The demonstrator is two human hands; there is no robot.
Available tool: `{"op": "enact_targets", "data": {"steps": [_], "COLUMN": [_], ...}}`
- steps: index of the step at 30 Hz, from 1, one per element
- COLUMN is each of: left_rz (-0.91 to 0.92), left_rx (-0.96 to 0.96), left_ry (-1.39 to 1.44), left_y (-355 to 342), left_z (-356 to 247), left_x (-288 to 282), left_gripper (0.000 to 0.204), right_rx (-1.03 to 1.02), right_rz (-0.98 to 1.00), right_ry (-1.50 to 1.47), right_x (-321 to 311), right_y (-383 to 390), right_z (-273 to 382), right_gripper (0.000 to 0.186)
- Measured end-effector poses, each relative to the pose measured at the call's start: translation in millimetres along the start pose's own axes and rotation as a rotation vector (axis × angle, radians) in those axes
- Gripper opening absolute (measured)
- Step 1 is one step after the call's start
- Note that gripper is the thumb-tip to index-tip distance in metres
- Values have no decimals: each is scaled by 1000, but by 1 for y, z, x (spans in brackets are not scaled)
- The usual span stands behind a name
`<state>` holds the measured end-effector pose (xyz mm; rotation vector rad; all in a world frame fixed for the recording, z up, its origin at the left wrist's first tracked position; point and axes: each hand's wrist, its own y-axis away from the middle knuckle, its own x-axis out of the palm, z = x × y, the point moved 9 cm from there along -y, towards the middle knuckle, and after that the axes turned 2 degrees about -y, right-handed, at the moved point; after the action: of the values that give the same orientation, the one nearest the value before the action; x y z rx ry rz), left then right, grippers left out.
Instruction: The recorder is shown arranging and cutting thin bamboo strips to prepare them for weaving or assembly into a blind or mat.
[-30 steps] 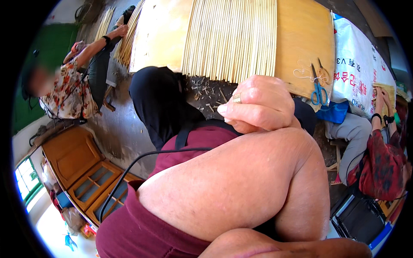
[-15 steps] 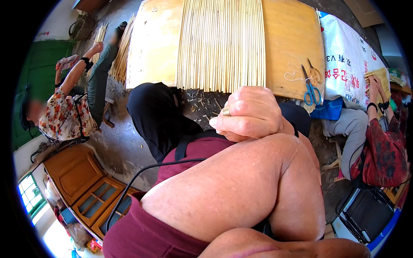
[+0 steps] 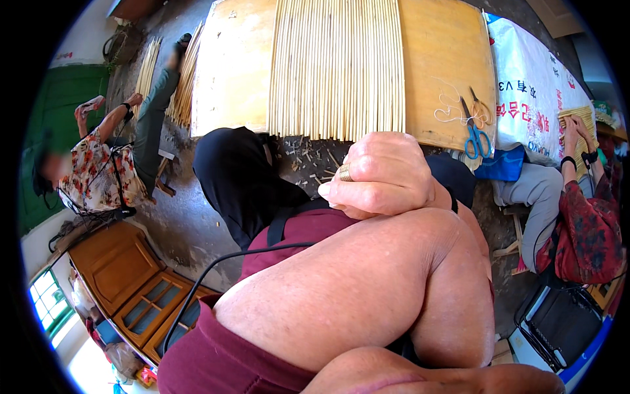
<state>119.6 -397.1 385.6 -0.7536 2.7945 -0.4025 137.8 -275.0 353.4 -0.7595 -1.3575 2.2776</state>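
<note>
My right hand (image 3: 384, 172) is closed in a fist, a gold ring on one finger, just in front of the board's near edge. Nothing sticks out of the fist, and its palm side is hidden. My left arm (image 3: 341, 289) crosses my body with the elbow bent over my right forearm, and my left hand is out of sight. Beyond the fist, many thin pale sticks (image 3: 338, 69) lie side by side on a wooden board (image 3: 236, 65). Blue-handled scissors (image 3: 476, 134) rest on its right part, next to a second pair (image 3: 481, 108) and loose white thread (image 3: 449, 117).
Stick offcuts (image 3: 308, 157) litter the floor. At left, a person in a floral shirt (image 3: 98, 167) sits by bundles of sticks (image 3: 184, 82). At right, a person in a red patterned top (image 3: 587, 236) holds woven straw-coloured work (image 3: 581, 115) beside a white sack (image 3: 525, 85).
The left person's hand has come down and back from the sticks, and the pale thing in the other hand has shifted left. My fist and arm stay almost still.
</note>
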Motion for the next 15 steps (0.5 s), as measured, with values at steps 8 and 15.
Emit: {"op": "enact_targets", "data": {"steps": [8,15], "left_rz": [1,6], "left_rx": [9,8], "left_ry": [-15,-32], "left_y": [-1,-5], "left_z": [0,1], "left_x": [10,23], "left_gripper": [27,28], "right_rx": [-5,-23], "right_rz": [36,49], "right_ry": [-30,-53], "right_x": [12,15], "right_y": [5,5], "right_z": [8,22], "right_gripper": [23,23]}}
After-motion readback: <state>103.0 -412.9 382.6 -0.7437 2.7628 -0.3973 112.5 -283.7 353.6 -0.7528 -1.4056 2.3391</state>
